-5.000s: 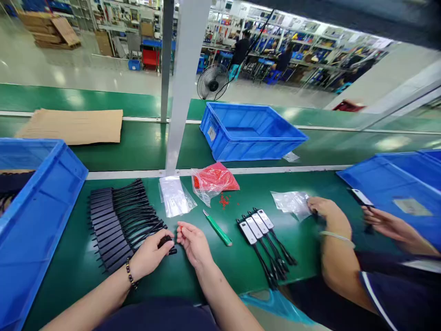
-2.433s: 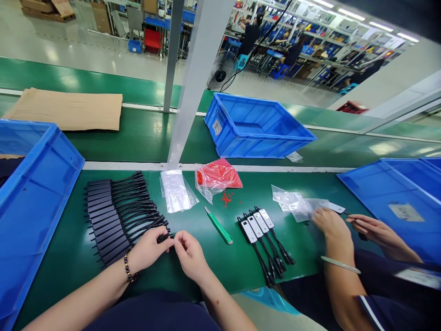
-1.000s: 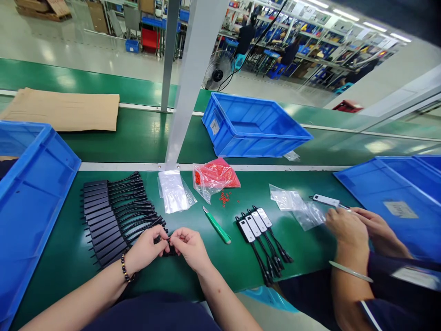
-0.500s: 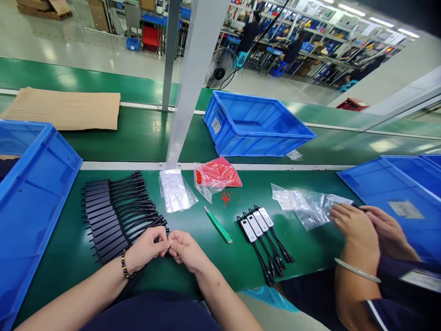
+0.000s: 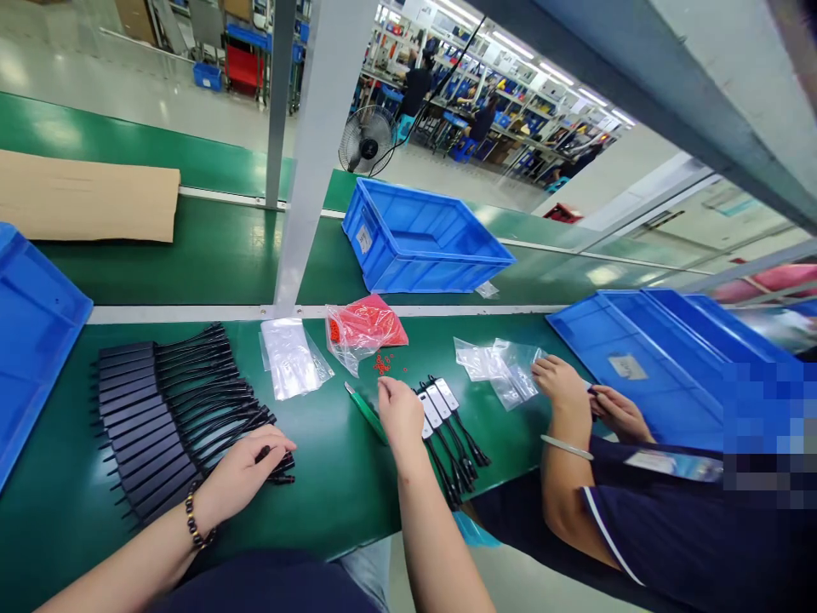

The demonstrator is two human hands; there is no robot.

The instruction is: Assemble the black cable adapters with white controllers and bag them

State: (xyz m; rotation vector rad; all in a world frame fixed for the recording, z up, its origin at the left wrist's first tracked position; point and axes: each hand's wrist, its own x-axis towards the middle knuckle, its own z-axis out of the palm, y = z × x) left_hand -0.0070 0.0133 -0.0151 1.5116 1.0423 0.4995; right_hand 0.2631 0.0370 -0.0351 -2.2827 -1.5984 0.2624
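Observation:
My left hand (image 5: 246,472) is closed around the black connector end of a cable (image 5: 261,454), beside the cable ends of a fanned row of flat black adapters (image 5: 144,417). Most of that connector is hidden under the fingers. My right hand (image 5: 402,417) is bent down at the near edge of a scatter of small red rings (image 5: 383,364), its fingers together; whatever is at the tips is hidden. It partly covers a green utility knife (image 5: 365,411). Just right of it lie several adapters with white labels (image 5: 442,397), their black cables running toward me.
A bag of red rings (image 5: 367,328) and clear plastic bags (image 5: 294,358) lie behind. Blue bins (image 5: 44,298) flank the green table, another bin (image 5: 427,277) beyond the rail. At right, a co-worker's hands (image 5: 565,387) work near more clear bags (image 5: 501,368).
My hands were together at the cable ends; they have parted. My right hand has moved right and forward to the red rings, while the left stays by the cables. The view has swung right.

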